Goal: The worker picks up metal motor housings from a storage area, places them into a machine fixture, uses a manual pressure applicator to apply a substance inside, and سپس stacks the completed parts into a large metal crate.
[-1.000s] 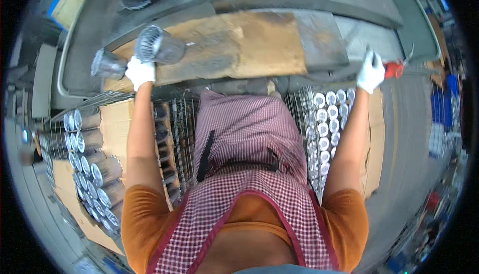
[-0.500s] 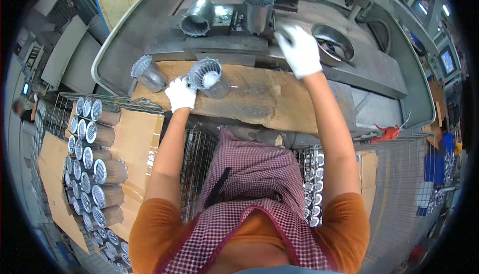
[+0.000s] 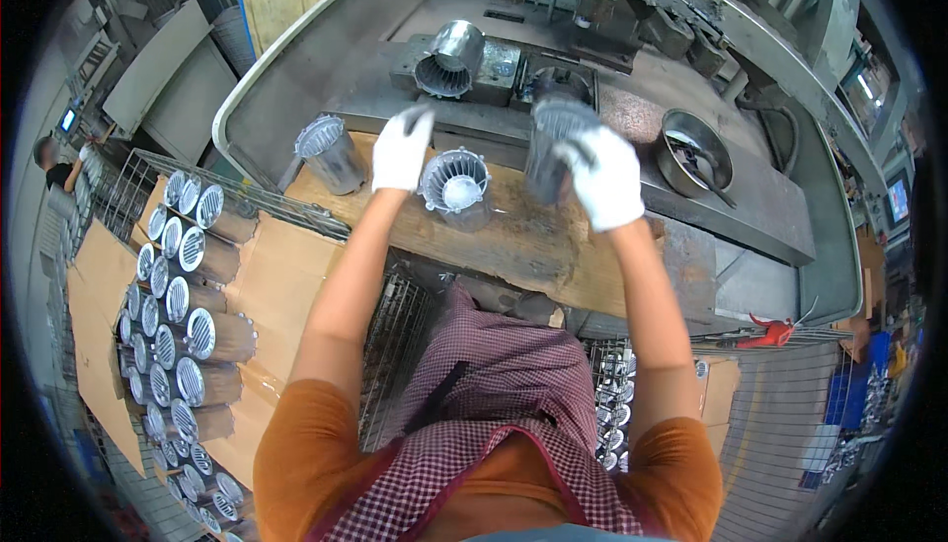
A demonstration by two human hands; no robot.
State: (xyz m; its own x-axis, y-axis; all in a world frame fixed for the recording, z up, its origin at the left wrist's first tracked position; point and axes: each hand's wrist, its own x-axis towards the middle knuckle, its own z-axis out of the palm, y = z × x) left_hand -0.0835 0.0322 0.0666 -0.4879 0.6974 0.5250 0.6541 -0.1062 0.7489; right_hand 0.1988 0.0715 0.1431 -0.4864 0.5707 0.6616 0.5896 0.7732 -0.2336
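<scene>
My right hand, in a white glove, is closed on the upper side of a grey metal cylindrical casting, slightly blurred, at the wooden board. My gloved left hand is raised over the board's left part, fingers apart and nothing seen in them. Just right of it stands a finned cylinder with its ribbed open end up. Another finned cylinder stands tilted to its left. Behind the board, a shiny cylinder lies tipped on a metal block, beside a square fixture with a round recess.
A steel bowl with a dark-handled tool sits on the ledge at right. Stacked cylinders and cardboard fill a wire cage at left. A red air gun hangs at the right edge. A person is far left.
My right hand has brought the casting from the fixture toward me, over the board. My left hand has let go of the finned cylinder and risen.
</scene>
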